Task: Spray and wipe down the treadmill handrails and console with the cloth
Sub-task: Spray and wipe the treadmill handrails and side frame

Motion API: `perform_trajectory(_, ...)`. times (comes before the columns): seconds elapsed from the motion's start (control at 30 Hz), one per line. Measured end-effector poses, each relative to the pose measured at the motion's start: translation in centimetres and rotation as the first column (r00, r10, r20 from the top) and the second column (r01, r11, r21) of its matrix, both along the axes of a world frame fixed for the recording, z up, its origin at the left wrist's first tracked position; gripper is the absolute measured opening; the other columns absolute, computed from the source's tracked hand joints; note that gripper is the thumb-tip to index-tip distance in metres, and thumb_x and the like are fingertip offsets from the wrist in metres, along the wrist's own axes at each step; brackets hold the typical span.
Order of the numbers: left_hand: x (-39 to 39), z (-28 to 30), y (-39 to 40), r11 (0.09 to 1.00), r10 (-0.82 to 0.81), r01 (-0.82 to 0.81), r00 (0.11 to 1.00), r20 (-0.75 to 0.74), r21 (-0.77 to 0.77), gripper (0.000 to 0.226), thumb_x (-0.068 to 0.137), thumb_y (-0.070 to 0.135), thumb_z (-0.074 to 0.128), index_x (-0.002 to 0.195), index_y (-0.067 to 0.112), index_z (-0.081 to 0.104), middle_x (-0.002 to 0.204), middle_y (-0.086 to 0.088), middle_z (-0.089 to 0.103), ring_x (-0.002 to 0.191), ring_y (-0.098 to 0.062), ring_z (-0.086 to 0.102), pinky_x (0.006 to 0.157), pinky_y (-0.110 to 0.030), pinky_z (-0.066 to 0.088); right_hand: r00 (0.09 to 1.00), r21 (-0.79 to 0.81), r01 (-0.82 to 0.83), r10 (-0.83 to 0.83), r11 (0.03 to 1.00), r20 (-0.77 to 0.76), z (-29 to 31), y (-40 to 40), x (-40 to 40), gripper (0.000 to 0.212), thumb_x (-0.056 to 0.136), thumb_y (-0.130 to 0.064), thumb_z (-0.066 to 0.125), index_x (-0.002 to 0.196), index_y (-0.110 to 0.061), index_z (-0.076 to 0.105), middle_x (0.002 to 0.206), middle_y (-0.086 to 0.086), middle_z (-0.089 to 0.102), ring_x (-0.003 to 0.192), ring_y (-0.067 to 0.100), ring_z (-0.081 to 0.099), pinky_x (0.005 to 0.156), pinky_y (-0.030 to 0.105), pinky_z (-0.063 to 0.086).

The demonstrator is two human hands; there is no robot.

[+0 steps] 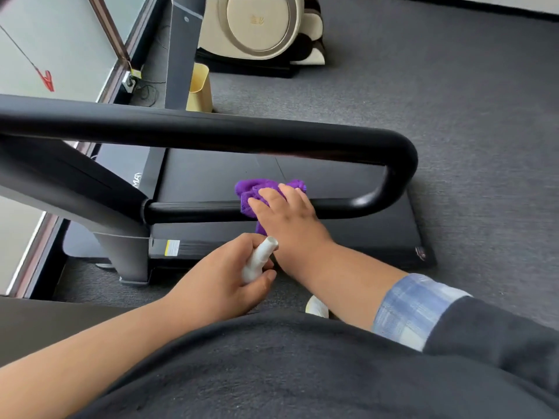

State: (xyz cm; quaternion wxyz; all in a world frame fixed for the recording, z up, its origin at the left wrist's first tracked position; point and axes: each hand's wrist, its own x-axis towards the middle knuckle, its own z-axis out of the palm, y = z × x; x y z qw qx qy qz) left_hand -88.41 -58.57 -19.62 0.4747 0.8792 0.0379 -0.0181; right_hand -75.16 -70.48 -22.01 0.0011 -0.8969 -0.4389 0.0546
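Note:
A black treadmill handrail (211,131) loops from upper left round a bend at the right and back along a lower bar (193,208). My right hand (287,216) presses a purple cloth (257,189) onto the lower bar near its middle, fingers spread over the cloth. Just below it, my left hand (223,279) is closed around a small white spray bottle (258,261), whose nozzle end points up toward my right wrist. The treadmill's console is out of view.
The treadmill deck (302,176) lies under the rails on grey carpet (453,101). A yellow bin (199,89) stands beyond the rail beside an upright post. A beige massage chair (260,31) sits at the back. A window wall runs along the left.

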Motion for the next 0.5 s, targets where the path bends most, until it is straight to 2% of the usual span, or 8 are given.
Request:
perform_trajectory(0.1, 0.1, 0.2, -0.1, 1.0, -0.006, 0.006, 1.0, 0.009, -0.006, 0.029, 0.079, 0.056, 0.053, 0.107, 0.049, 0.047, 0.104, 0.03, 0.062, 0.093, -0.001, 0.063, 0.078, -0.026, 0.052, 0.996, -0.044, -0.026, 0.029, 0.999, 0.086, 2.0, -1.9, 1.2, 0.063, 0.09, -0.016, 0.058, 0.148, -0.024, 0.037, 0.152, 0.003, 0.032, 0.138, 0.032, 0.029, 0.119, 0.044, 0.019)
perform_trajectory(0.17, 0.3, 0.3, -0.3, 1.0, -0.013, 0.013, 1.0, 0.006, -0.006, 0.029, 0.079, 0.058, 0.053, 0.106, 0.052, 0.046, 0.105, 0.031, 0.061, 0.093, 0.0, 0.062, 0.078, -0.023, 0.051, 0.991, -0.058, 0.02, -0.012, 0.998, 0.13, 3.5, -3.0, 2.0, 0.043, 0.088, -0.013, 0.058, 0.129, -0.024, 0.052, 0.135, 0.003, 0.046, 0.123, 0.03, 0.042, 0.109, 0.042, 0.033)
perform_trajectory(0.23, 0.6, 0.3, -0.6, 1.0, -0.021, 0.021, 1.0, -0.002, -0.014, 0.029, 0.078, 0.059, 0.052, 0.106, 0.054, 0.046, 0.105, 0.031, 0.061, 0.093, 0.001, 0.062, 0.077, -0.023, 0.05, 0.974, -0.112, 0.078, -0.052, 0.991, 0.221, 4.6, -4.3, 3.0, 0.025, 0.09, -0.014, 0.054, 0.114, -0.023, 0.058, 0.12, 0.002, 0.052, 0.111, 0.029, 0.047, 0.101, 0.042, 0.037)
perform_trajectory(0.3, 0.9, 0.3, -0.9, 0.999, -0.036, 0.036, 0.999, -0.01, -0.022, 0.028, 0.078, 0.059, 0.051, 0.105, 0.054, 0.046, 0.105, 0.032, 0.061, 0.091, 0.002, 0.062, 0.075, -0.02, 0.049, 0.948, -0.168, 0.14, -0.084, 0.976, 0.307, 5.2, -5.8, 4.0, 0.021, 0.091, -0.013, 0.051, 0.109, -0.02, 0.057, 0.114, 0.003, 0.052, 0.108, 0.03, 0.047, 0.099, 0.042, 0.035)
perform_trajectory(0.37, 1.2, 0.3, -1.1, 0.998, -0.054, 0.053, 0.998, -0.022, -0.028, 0.028, 0.079, 0.057, 0.053, 0.106, 0.054, 0.045, 0.104, 0.032, 0.061, 0.088, 0.005, 0.061, 0.072, -0.017, 0.046, 0.942, -0.233, 0.159, -0.077, 0.959, 0.326, 4.8, -6.8, 4.7, 0.03, 0.085, -0.01, 0.053, 0.114, -0.018, 0.056, 0.117, 0.006, 0.051, 0.112, 0.033, 0.044, 0.103, 0.043, 0.032)
perform_trajectory(0.4, 1.3, 0.3, -1.2, 0.998, -0.059, 0.059, 0.998, -0.023, -0.029, 0.027, 0.08, 0.056, 0.053, 0.106, 0.054, 0.045, 0.103, 0.032, 0.061, 0.086, 0.005, 0.061, 0.071, -0.015, 0.045, 0.952, -0.238, 0.157, -0.083, 0.959, 0.293, 4.2, -7.1, 4.7, 0.042, 0.081, -0.01, 0.057, 0.122, -0.018, 0.055, 0.126, 0.007, 0.049, 0.121, 0.036, 0.041, 0.109, 0.046, 0.028)
perform_trajectory(0.47, 1.5, 0.3, -1.1, 0.998, -0.059, 0.059, 0.998, -0.017, -0.026, 0.027, 0.08, 0.055, 0.053, 0.106, 0.056, 0.044, 0.103, 0.032, 0.06, 0.087, 0.006, 0.06, 0.07, -0.009, 0.042, 0.973, -0.176, 0.21, -0.188, 0.962, 0.131, 3.4, -7.0, 4.2, 0.066, 0.081, -0.012, 0.063, 0.143, -0.022, 0.044, 0.152, 0.009, 0.036, 0.141, 0.041, 0.025, 0.118, 0.053, 0.015)
perform_trajectory(0.5, 1.5, 0.3, -1.0, 0.998, -0.056, 0.056, 0.998, -0.014, -0.027, 0.027, 0.08, 0.056, 0.053, 0.106, 0.056, 0.044, 0.103, 0.032, 0.06, 0.088, 0.006, 0.06, 0.07, -0.007, 0.041, 0.966, -0.092, 0.258, -0.255, 0.962, 0.045, 3.0, -6.8, 4.0, 0.069, 0.083, -0.012, 0.063, 0.148, -0.024, 0.04, 0.158, 0.008, 0.029, 0.145, 0.04, 0.019, 0.12, 0.053, 0.011)
